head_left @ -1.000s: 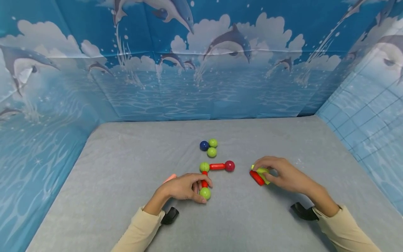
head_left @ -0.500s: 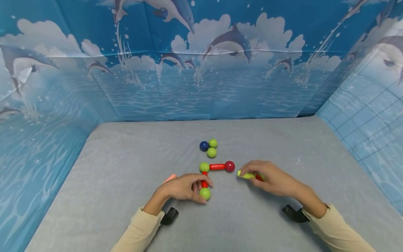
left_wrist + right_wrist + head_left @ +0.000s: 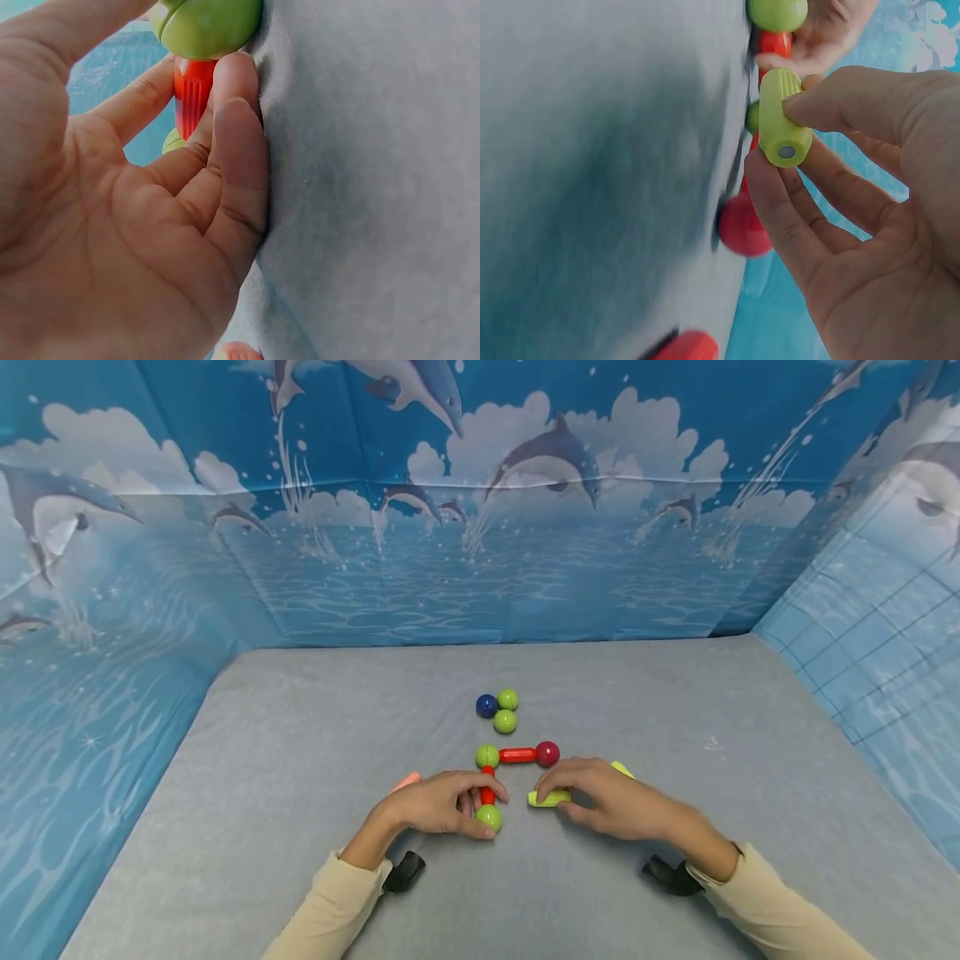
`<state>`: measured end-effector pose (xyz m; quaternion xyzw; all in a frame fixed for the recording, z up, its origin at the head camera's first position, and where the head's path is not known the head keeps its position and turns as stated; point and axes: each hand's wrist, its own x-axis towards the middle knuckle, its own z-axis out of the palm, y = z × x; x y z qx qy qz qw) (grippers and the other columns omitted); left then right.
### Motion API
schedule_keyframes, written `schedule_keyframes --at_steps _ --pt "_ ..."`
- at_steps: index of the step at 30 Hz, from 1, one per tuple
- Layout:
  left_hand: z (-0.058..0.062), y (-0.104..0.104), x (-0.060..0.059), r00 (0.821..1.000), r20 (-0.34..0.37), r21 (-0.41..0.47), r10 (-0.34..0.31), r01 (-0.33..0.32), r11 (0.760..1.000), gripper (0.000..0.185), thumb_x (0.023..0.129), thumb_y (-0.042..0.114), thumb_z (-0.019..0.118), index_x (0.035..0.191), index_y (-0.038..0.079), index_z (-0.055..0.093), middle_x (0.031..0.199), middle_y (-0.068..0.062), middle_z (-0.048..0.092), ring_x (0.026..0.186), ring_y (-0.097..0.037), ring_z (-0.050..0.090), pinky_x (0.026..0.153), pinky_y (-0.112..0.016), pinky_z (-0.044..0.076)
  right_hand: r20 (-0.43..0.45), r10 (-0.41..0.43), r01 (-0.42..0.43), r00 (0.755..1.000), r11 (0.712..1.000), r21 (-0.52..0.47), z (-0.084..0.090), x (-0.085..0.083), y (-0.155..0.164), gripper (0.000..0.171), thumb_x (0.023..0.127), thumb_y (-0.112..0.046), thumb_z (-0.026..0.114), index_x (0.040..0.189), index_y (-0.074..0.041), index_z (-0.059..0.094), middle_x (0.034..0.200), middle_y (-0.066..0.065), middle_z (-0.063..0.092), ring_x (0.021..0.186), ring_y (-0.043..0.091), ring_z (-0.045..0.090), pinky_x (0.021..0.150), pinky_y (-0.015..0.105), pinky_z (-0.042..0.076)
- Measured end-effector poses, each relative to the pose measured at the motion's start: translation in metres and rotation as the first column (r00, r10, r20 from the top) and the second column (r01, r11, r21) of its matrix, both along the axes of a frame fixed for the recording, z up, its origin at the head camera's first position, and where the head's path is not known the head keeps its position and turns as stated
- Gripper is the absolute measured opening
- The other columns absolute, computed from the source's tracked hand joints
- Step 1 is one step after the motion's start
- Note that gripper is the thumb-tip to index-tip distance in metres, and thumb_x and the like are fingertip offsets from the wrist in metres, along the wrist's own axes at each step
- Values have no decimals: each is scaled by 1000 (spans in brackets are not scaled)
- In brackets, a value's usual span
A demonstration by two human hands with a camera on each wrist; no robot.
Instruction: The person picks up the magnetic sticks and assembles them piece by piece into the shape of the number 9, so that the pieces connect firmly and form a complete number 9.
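Observation:
In the head view, my left hand (image 3: 442,802) lies around the near end of a joined L of balls and rods. Its thumb and fingers hold the near green ball (image 3: 489,818), beside a red magnetic rod (image 3: 193,97). That rod runs to another green ball (image 3: 487,756), from which a second red rod (image 3: 517,755) reaches a dark red ball (image 3: 547,753). My right hand (image 3: 611,797) pinches a yellow-green magnetic rod (image 3: 550,798) between thumb and fingers, right of the L. A round metal end (image 3: 786,151) shows on it in the right wrist view.
Beyond the L sit a blue ball (image 3: 487,706) and two green balls (image 3: 506,710). Another yellow-green rod (image 3: 622,769) lies behind my right hand, and a loose red rod (image 3: 686,346) shows in the right wrist view. A coral rod (image 3: 406,782) lies beside my left hand.
My right hand has lifted the yellow-green rod from the pile at the right and carried it left, close to the L. My left hand and the joined pieces stay in place.

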<state>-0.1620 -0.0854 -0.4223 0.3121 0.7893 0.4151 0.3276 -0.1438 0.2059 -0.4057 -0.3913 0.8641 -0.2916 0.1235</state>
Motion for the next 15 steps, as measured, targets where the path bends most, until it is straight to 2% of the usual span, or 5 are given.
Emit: schedule_keyframes --at_steps 9,15 --pt "2 0 0 1000 -15 -10 -1 1 1000 39 87 21 80 123 17 65 91 4 61 75 -9 58 68 -22 48 77 83 -77 994 994 -79 -1 4 -18 27 95 -7 67 116 -25 68 118 -15 66 109 5 61 93 33 52" --pt "2 0 1 1000 -12 -7 -3 3 1000 37 88 21 79 121 17 65 93 3 61 77 -9 58 70 -22 48 95 108 -97 990 989 -110 -2 5 -26 24 95 -8 68 114 -23 68 116 -12 67 106 6 62 90 31 53"
